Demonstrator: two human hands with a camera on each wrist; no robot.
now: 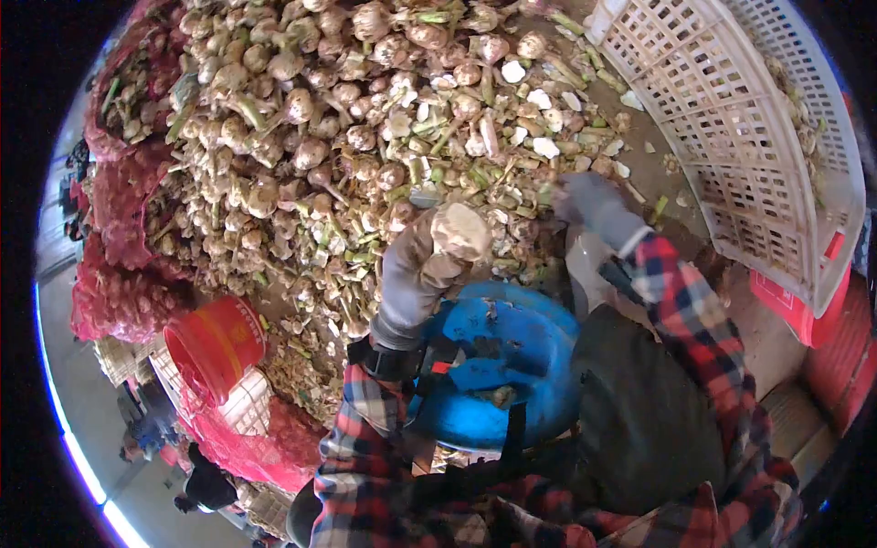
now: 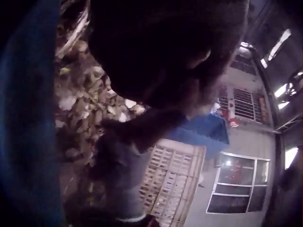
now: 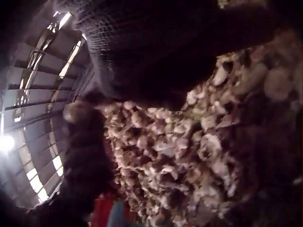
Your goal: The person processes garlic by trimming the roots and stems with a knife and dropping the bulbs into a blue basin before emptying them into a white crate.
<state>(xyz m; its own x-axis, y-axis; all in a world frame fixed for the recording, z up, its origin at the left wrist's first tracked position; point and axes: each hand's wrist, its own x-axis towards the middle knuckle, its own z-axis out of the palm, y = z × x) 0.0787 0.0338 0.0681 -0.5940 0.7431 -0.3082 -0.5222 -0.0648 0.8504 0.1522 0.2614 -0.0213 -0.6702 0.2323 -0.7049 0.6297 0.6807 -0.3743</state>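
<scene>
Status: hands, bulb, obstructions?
Left hand grips garlic bulb. Right hand by garlic scraps, grip unclear. Bulb in plain head view. No obstruction seen between hands.

- We read the held bulb [image 1: 460, 231] as cream.
- Left grip [image 1: 409, 279], right grip [image 1: 598, 208]: grey-gloved.
- We log sleeves [image 1: 683, 297] as red-navy-white plaid.
- Tub [image 1: 461, 418]: blue.
- Bucket [image 1: 212, 334]: red, yellowish markings.
- Crate [image 1: 708, 119]: off-white.

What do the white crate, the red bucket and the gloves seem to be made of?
White crate: probably hard plastic, rather dull, with a regular grid of holes. Red bucket: likely plastic, smooth, with even colour and print. Gloves: matt fabric, perhaps knitted, from the fine mesh texture.
</scene>
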